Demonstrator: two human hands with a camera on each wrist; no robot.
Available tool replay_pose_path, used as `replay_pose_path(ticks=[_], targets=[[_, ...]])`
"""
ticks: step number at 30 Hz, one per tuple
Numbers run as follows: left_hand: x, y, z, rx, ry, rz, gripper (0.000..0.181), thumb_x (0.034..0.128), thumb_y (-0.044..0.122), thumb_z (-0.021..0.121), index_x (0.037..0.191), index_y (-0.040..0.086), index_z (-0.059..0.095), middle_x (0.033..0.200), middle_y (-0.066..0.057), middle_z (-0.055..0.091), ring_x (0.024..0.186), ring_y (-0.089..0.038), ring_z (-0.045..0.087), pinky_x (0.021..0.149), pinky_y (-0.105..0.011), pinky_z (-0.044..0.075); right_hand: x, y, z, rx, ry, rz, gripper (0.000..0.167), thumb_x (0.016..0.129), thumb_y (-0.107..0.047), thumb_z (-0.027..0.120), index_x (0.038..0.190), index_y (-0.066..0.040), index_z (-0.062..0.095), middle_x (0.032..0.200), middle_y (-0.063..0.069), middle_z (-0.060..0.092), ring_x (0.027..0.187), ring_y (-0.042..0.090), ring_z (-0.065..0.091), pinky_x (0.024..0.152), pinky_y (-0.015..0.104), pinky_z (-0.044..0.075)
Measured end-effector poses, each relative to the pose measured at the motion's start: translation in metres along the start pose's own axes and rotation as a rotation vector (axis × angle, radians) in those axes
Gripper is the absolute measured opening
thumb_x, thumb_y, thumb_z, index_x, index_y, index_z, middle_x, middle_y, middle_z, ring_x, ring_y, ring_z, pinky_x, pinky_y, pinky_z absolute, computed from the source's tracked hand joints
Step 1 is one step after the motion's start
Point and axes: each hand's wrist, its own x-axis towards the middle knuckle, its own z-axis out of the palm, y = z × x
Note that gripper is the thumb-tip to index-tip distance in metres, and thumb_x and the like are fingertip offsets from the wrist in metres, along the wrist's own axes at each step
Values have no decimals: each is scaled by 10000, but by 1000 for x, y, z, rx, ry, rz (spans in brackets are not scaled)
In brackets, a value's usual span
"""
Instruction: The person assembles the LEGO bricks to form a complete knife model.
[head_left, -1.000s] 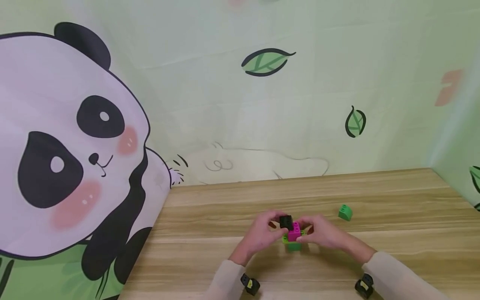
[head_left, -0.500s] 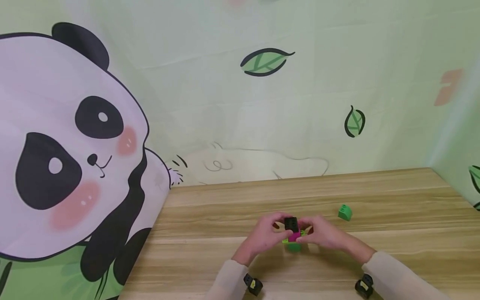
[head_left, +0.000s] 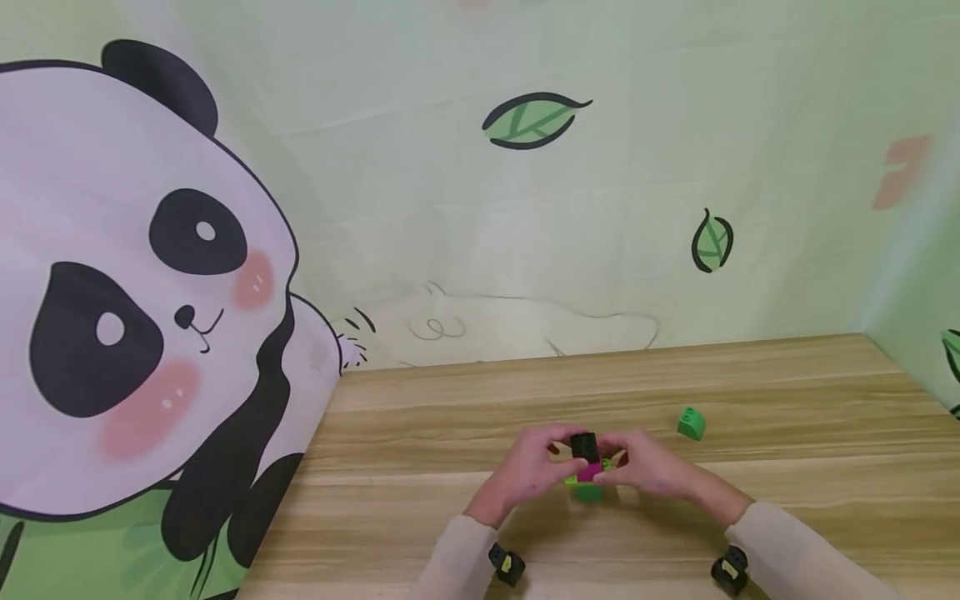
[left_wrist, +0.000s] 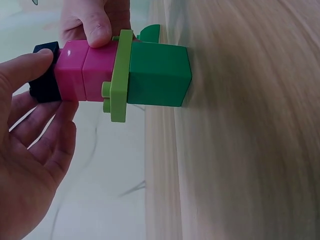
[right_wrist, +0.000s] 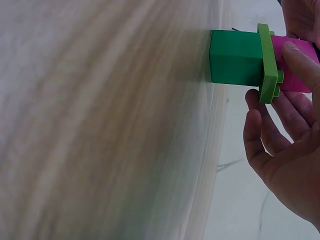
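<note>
A small stack of toy building blocks stands on the table, between both hands. Its base is a green block (left_wrist: 160, 75), topped by a flat lime plate (left_wrist: 120, 80) with studs showing at its ends. Two pink blocks (left_wrist: 85, 72) sit above the plate, and a black block (left_wrist: 46, 75) is at the very top, against the upper pink one. My left hand (head_left: 527, 468) pinches the black block between thumb and fingers. With thumb and fingers, my right hand (head_left: 651, 467) grips the pink blocks from the other side.
A loose green block with a curved side (head_left: 691, 423) lies on the wooden table (head_left: 420, 433), behind and right of the stack. A cloth backdrop with a panda and leaves hangs behind the table's far edge.
My left hand has carried the black block a little to the right, from the pink blocks' left side to over them. The right hand keeps its grip in place.
</note>
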Motion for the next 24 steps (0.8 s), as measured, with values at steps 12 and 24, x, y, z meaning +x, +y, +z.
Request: replay_pose_path(ticks=[12,24], targets=[[2,7,-4,125,-41,20,363,879,238,686,1223,141,626,1109,34,659,985,-65,583,765,-184,464,-1,2,0,6,2,-5,250,819,-274,745,1022,-147,671,952,-65,665,911,155,580,764,303,494],[4,11,-7,220,-67,40,359,881,254,684,1216,135,631,1091,28,670,978,-59,596,762,-169,464,-1,1,0,-4,4,2,240,815,-281,748,1003,-151,674,927,-71,659,901,166,580,745,298,493]])
